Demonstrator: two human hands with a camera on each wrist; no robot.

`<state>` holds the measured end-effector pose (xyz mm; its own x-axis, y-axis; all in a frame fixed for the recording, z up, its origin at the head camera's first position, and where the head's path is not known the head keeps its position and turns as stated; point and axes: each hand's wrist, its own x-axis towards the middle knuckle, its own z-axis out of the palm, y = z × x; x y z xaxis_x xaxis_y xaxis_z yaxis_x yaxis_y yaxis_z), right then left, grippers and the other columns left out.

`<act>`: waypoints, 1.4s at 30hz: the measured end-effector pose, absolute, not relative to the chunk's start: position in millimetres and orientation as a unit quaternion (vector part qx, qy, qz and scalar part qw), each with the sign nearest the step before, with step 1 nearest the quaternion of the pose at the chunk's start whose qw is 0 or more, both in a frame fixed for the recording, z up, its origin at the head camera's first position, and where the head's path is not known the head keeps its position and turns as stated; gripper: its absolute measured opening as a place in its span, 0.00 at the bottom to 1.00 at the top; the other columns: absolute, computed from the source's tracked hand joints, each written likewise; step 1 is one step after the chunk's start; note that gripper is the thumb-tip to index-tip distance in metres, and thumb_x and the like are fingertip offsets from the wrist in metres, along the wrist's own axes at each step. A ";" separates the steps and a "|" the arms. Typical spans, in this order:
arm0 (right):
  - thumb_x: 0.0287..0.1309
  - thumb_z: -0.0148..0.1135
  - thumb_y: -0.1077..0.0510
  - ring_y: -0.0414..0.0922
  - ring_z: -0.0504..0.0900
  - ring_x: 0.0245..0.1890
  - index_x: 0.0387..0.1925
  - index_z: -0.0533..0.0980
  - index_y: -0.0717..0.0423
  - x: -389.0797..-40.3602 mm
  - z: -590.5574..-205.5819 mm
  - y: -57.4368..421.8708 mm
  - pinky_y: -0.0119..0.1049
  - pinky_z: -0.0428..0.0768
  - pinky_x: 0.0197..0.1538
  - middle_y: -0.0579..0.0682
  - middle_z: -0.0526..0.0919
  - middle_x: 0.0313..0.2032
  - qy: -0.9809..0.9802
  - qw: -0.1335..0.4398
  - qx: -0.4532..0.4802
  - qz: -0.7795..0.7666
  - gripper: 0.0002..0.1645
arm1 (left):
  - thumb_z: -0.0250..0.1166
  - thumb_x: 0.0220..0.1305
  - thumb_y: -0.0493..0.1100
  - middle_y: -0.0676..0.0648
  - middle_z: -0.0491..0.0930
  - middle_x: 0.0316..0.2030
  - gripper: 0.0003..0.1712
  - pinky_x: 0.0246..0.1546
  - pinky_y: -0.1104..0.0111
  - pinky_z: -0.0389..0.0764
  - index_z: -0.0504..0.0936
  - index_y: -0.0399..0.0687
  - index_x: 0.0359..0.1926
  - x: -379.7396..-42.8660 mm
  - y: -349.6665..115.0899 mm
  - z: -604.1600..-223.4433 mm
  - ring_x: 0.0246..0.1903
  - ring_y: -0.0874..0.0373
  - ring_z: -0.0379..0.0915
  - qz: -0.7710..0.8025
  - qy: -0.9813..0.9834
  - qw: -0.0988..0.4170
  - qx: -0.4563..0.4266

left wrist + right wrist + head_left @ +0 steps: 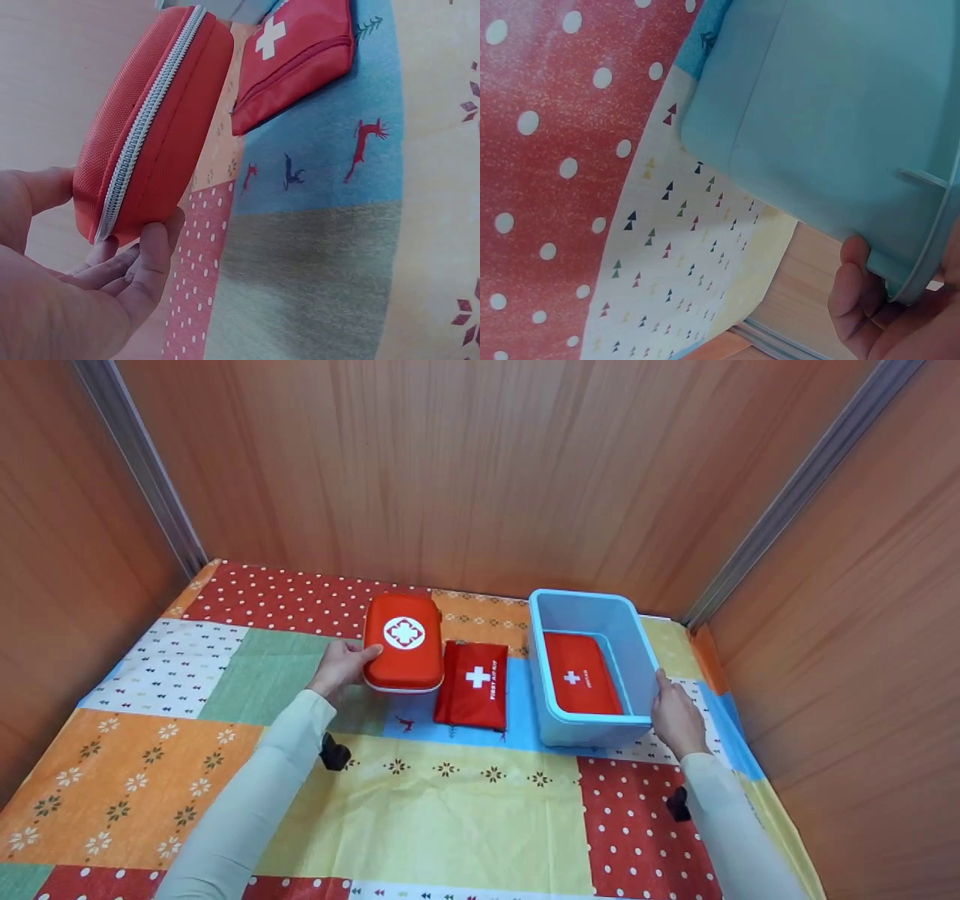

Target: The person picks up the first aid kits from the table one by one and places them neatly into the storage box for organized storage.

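My left hand (342, 666) grips the near left side of a red hard zip case (405, 664) with a white cross emblem. In the left wrist view the case (154, 124) shows its silver zipper, thumb on one face and fingers on the other, held above the cloth. My right hand (677, 716) holds the right rim of a light blue plastic bin (596, 731); its fingers curl round the rim in the right wrist view. Inside the bin lies a red first aid pouch (592, 694). Another red first aid pouch (471, 701) lies flat between the case and the bin.
A patchwork-patterned cloth (450, 810) covers the table. Wood-grain panels (465, 472) stand behind and on both sides, with metal corner strips (142, 457). The bin stands close to the back panel.
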<state>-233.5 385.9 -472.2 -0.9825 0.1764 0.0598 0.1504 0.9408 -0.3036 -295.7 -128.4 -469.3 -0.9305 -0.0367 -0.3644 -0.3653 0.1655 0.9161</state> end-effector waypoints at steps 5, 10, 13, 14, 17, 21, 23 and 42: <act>0.67 0.40 0.56 0.63 0.69 0.52 0.69 0.45 0.53 -233.2 -471.2 386.0 0.59 0.68 0.51 0.65 0.68 0.50 -0.983 0.033 -0.082 0.159 0.32 | 0.61 0.56 0.55 0.44 0.74 0.47 0.30 0.40 0.67 0.78 0.61 0.43 0.51 -295.4 -125.3 -460.6 0.40 0.53 0.78 0.623 0.761 0.119 -0.135; 0.67 0.41 0.55 0.62 0.69 0.52 0.69 0.45 0.51 -232.1 -471.0 386.7 0.59 0.69 0.51 0.64 0.68 0.50 -0.982 0.028 -0.086 0.164 0.32 | 0.62 0.55 0.56 0.44 0.75 0.45 0.29 0.37 0.68 0.79 0.63 0.43 0.48 -295.8 -117.6 -454.7 0.39 0.53 0.78 0.618 0.768 0.108 -0.129; 0.68 0.40 0.54 0.62 0.69 0.52 0.69 0.45 0.51 -232.0 -471.4 387.0 0.57 0.70 0.50 0.63 0.68 0.51 -0.981 0.027 -0.089 0.168 0.32 | 0.62 0.55 0.55 0.44 0.75 0.45 0.28 0.36 0.68 0.79 0.63 0.43 0.48 -295.7 -112.3 -450.7 0.38 0.53 0.79 0.619 0.768 0.104 -0.122; 0.68 0.39 0.53 0.61 0.70 0.52 0.69 0.45 0.50 -232.0 -471.6 387.0 0.57 0.71 0.50 0.62 0.68 0.51 -0.981 0.026 -0.090 0.170 0.31 | 0.62 0.56 0.55 0.43 0.75 0.44 0.28 0.36 0.68 0.79 0.62 0.42 0.48 -295.7 -110.6 -449.3 0.37 0.53 0.79 0.620 0.769 0.104 -0.119; 0.68 0.39 0.54 0.61 0.71 0.50 0.69 0.47 0.52 -232.3 -472.5 387.1 0.56 0.72 0.48 0.63 0.68 0.49 -0.982 0.033 -0.087 0.166 0.31 | 0.62 0.56 0.55 0.42 0.75 0.44 0.29 0.37 0.67 0.79 0.62 0.42 0.48 -295.4 -105.8 -444.4 0.37 0.53 0.79 0.624 0.768 0.100 -0.108; 0.68 0.38 0.56 0.62 0.73 0.48 0.68 0.49 0.54 -232.9 -473.6 386.8 0.57 0.72 0.47 0.65 0.70 0.48 -0.984 0.046 -0.079 0.156 0.29 | 0.61 0.57 0.53 0.41 0.75 0.44 0.27 0.36 0.66 0.80 0.62 0.40 0.47 -296.2 -99.9 -438.4 0.35 0.53 0.80 0.634 0.761 0.099 -0.092; 0.68 0.38 0.57 0.63 0.73 0.48 0.68 0.49 0.55 -233.2 -473.9 387.1 0.58 0.72 0.47 0.65 0.70 0.47 -0.984 0.047 -0.076 0.154 0.29 | 0.61 0.57 0.53 0.41 0.76 0.43 0.26 0.36 0.65 0.80 0.63 0.40 0.47 -297.2 -96.9 -436.1 0.35 0.53 0.80 0.640 0.757 0.099 -0.086; 0.69 0.37 0.54 0.60 0.72 0.49 0.69 0.46 0.51 -232.7 -471.8 387.2 0.54 0.74 0.47 0.62 0.68 0.48 -0.980 0.024 -0.091 0.174 0.30 | 0.61 0.58 0.53 0.42 0.77 0.41 0.24 0.35 0.65 0.80 0.64 0.42 0.46 -298.7 -59.5 -421.9 0.34 0.53 0.80 0.653 0.748 0.107 -0.056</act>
<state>-232.7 387.2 -471.8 -0.9822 0.1875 0.0145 0.1711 0.9230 -0.3446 -298.7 -59.5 -421.9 -0.9710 0.0561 -0.2325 -0.2228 0.1408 0.9646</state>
